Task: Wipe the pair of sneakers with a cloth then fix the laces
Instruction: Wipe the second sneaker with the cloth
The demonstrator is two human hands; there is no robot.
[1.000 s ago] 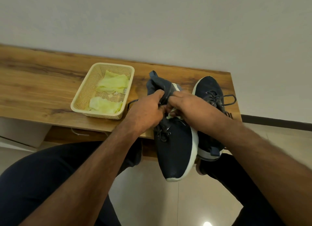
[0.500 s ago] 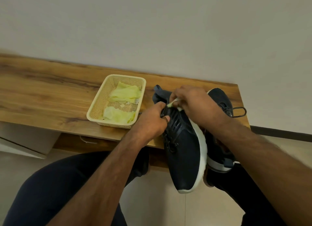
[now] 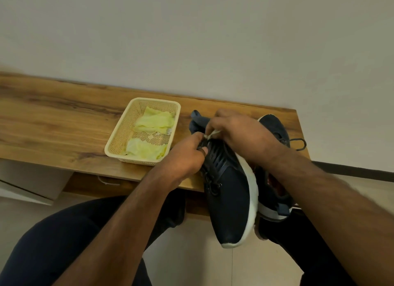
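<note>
A navy sneaker with a white sole [image 3: 229,202] lies tilted over the table's front edge, toe toward me. My left hand [image 3: 184,157] grips it by the laced throat, thumb curled over the laces. My right hand [image 3: 238,134] holds a small pale cloth [image 3: 213,134] pinched against the shoe's collar near the tongue. The second navy sneaker [image 3: 275,127] lies behind my right arm on the table, heel toward me, its dark lace loop [image 3: 299,144] trailing to the right. Much of it is hidden by my forearm.
A cream plastic basket [image 3: 119,136] with yellow-green cloths [image 3: 147,149] sits on the wooden table [image 3: 53,125] left of the shoes. A wall stands close behind. My dark-trousered legs are below, with pale floor tiles between them.
The view has shifted, so shoes and basket sit further right and lower. My right hand has moved up the sneaker from mid-lace to the collar with the cloth. My left hand keeps its grip.
</note>
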